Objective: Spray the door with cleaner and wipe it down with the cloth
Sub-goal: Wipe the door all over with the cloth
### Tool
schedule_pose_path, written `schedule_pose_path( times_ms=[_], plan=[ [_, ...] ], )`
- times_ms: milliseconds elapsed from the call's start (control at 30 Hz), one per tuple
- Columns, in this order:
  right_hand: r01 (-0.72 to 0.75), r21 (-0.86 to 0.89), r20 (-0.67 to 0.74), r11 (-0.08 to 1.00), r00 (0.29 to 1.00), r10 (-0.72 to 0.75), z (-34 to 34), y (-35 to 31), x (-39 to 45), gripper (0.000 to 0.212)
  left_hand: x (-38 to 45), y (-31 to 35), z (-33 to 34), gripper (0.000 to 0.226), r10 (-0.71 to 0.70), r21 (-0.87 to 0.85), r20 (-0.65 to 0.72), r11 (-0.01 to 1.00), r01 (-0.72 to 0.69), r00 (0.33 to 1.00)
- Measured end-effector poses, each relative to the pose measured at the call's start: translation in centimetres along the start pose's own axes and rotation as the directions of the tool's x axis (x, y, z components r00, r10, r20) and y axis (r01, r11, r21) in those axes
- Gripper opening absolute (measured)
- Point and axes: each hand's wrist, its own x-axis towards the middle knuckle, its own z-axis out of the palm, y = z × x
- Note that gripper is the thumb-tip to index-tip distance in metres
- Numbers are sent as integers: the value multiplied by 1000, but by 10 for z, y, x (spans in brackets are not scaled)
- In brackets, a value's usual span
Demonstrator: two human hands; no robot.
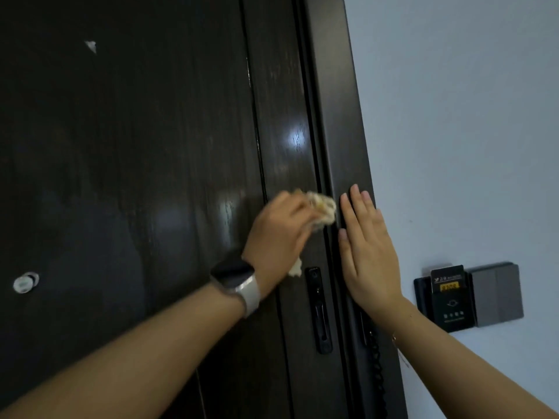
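A dark wood-grain door (136, 176) fills the left and middle of the view, glossy with wet-looking reflections. My left hand (276, 234), with a watch on its wrist, grips a crumpled pale cloth (323, 211) and presses it against the door's right edge, just above the black handle plate (319, 309). The hand and cloth look blurred. My right hand (367, 252) lies flat with straight fingers on the dark door frame (338, 116), right beside the cloth. No spray bottle is in view.
A light grey wall (469, 131) lies to the right of the frame. On it sit a black key-card holder (447, 297) with a card in it and a grey switch plate (496, 294). A small white round fitting (25, 282) and a pale scrap (90, 46) are on the door.
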Motion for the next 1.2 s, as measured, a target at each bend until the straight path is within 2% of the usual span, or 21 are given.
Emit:
schedule_pose_path(
  times_ms=[133, 233, 400, 467, 533, 667, 767, 867, 967, 1067, 1133, 1200],
  plan=[
    [-3, 172, 35, 985, 999, -4, -6, 6, 0, 51, -42, 18, 5, 17, 92, -40, 113, 995, -88, 989],
    [13, 142, 28, 990, 999, -17, -4, 7, 1, 51, -19, 6, 1, 21, 137, 47, 151, 988, -146, 979],
    [12, 137, 9, 991, 1000, -13, -1, 6, -3, 52, 55, -23, -6, 11, -99, 66, -37, 993, 101, 994],
    [9, 149, 6, 989, 1000, -10, -2, 6, -2, 53, 61, -18, -1, 10, -116, 44, -70, 992, 119, 991],
    [9, 150, -4, 989, 1000, -9, -1, 6, -2, 53, 47, -10, 1, 11, -67, 52, -49, 996, 70, 997],
    [21, 152, 9, 988, 1000, -22, -4, 5, -4, 53, -3, 3, -8, 24, 56, 9, 120, 998, -57, 991],
    [6, 160, 21, 987, 1000, -9, -7, 1, -2, 53, -40, -2, -26, 21, 10, 16, 198, 1000, -14, 980],
    [-2, 185, -9, 983, 1000, 4, -5, -14, 1, 54, -76, -19, -71, 19, -108, 50, 142, 994, 102, 984],
    [205, 211, 11, 956, 977, -212, 7, -56, 10, 52, -87, -50, -130, 22, -198, 127, -11, 972, 198, 980],
    [439, 204, 70, 875, 885, -461, 27, -116, 32, 50, -72, -105, -181, 12, -254, 240, -158, 928, 286, 954],
    [535, 175, 74, 826, 830, -553, 42, -153, 51, 50, -58, -144, -211, 13, -289, 275, -198, 900, 337, 936],
    [590, 131, 67, 797, 796, -601, 59, -178, 69, 49, -50, -174, -231, 13, -273, 323, -188, 890, 322, 943]
  ],
)
